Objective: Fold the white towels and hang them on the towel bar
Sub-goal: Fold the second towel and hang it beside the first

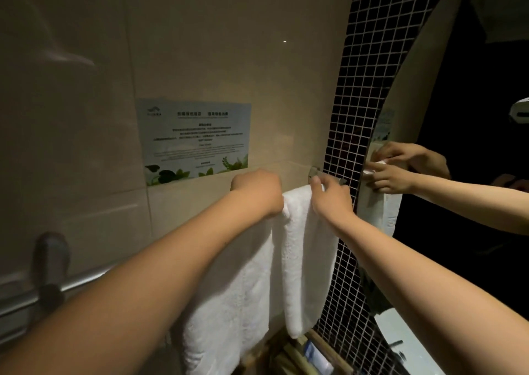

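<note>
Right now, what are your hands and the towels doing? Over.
Left hand curled on top of left towel. Right hand pinching top edge of right towel. Both towels hung, side by side. Nothing in the way.

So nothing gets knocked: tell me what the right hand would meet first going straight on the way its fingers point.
The right hand, gripping the right-hand towel at its top, points at the wall. First it would probably meet the towel bar's metal bracket just past its fingertips, though depth is unclear.
</note>
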A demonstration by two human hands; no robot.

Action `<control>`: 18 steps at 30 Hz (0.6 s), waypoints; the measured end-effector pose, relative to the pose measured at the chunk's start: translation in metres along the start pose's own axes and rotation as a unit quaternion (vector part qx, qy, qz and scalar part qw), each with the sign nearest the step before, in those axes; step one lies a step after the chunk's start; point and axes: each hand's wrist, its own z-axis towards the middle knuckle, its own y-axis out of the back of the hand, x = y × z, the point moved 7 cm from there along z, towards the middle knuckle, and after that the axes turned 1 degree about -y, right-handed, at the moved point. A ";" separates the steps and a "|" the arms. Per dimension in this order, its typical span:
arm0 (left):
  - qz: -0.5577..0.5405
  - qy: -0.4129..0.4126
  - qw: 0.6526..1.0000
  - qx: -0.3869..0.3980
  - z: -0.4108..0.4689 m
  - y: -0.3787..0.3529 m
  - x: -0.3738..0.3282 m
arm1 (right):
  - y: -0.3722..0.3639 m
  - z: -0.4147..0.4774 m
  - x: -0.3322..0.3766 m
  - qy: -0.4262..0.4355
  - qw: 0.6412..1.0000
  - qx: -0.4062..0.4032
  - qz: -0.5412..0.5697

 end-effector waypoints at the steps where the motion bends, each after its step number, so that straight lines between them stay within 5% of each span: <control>1: 0.002 0.000 1.000 0.001 -0.002 0.000 0.003 | 0.000 -0.003 -0.001 0.005 1.000 -0.003 -0.007; 11: 0.066 -0.045 0.994 -0.070 -0.055 0.011 0.002 | 0.012 -0.037 0.008 0.106 0.983 -0.069 -0.131; 18: 0.123 0.021 0.991 -0.054 -0.092 -0.008 0.029 | -0.006 -0.067 0.044 0.392 0.899 0.130 -0.142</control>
